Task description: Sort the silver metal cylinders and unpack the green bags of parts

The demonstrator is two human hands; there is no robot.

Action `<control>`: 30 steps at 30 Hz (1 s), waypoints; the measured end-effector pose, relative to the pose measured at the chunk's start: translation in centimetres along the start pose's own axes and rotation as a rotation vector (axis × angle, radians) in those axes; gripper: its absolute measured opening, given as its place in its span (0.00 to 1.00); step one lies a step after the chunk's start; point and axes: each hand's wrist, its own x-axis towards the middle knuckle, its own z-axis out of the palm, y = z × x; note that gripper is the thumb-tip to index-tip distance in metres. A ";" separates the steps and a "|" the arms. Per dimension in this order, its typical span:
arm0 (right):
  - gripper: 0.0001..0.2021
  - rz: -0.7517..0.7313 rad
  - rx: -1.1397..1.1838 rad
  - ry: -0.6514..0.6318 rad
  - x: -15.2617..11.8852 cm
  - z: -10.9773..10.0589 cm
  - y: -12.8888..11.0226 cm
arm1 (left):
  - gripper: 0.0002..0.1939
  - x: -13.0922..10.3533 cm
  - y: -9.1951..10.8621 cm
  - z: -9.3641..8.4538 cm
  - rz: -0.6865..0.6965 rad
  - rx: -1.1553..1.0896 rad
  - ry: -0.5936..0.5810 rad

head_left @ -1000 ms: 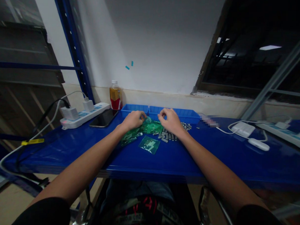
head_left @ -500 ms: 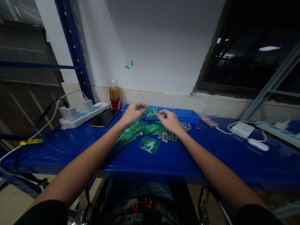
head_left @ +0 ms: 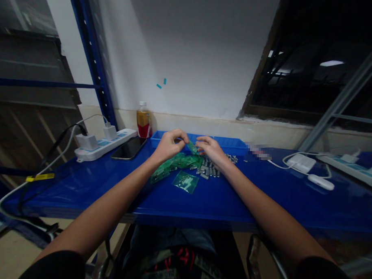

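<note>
A small green plastic bag point(head_left: 191, 147) hangs between my hands, above the blue table. My left hand point(head_left: 171, 144) pinches its upper left edge. My right hand point(head_left: 211, 148) is at the bag's right side with its fingers bent; whether they grip it is hard to tell. Below lies a pile of green bags point(head_left: 171, 163), partly behind my left wrist. A separate flat green bag point(head_left: 186, 182) with small pale pieces inside lies nearer to me. Several short metal pieces point(head_left: 209, 169) are spread under and beside my right hand.
Blue trays point(head_left: 231, 144) stand along the wall behind my hands. To the left are a bottle point(head_left: 144, 120), a phone point(head_left: 129, 148) and a power strip point(head_left: 107, 144). White chargers with cables point(head_left: 302, 162) and another power strip point(head_left: 351, 166) lie right.
The held bag has gone from spread flat between both hands to narrow and tilted. My right hand's fingers have straightened somewhat, and my left hand has shifted slightly right.
</note>
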 end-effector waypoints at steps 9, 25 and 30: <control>0.20 0.045 0.179 -0.126 -0.7 0.3 -0.1 | 0.11 0.0 -0.2 0.0 0.016 0.071 -0.025; 0.10 -0.147 0.031 0.127 -0.3 0.0 -0.3 | 0.10 0.0 -0.9 1.0 -0.180 0.236 -0.174; 0.07 -0.055 0.016 0.194 -0.6 -0.1 -0.9 | 0.08 -0.2 -0.7 0.9 -0.018 0.409 -0.112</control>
